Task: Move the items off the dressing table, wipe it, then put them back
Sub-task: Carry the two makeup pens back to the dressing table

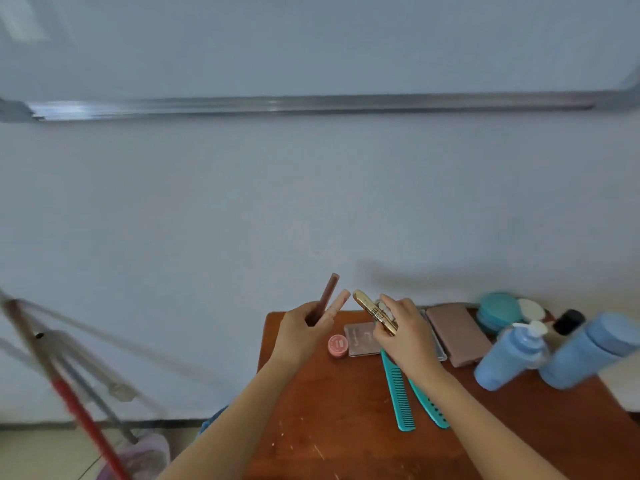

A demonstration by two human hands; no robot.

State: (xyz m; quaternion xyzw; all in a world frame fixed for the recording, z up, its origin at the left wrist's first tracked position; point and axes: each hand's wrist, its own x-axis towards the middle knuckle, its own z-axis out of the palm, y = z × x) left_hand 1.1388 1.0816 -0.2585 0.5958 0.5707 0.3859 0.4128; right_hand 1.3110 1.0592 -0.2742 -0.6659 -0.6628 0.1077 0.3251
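Holding two slim tubes upright, left hand fingers curled round them; right hand fingers clamp a gold tube — both above the table, combs lying flat.

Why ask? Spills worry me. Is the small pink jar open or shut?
Shut: the small pink jar stands with its labelled lid on.

The wooden table carries a pink jar touching a clear case near its far left corner. Two teal combs lie mid-table. A mauve pouch, a teal tin and blue bottles sit to the right.
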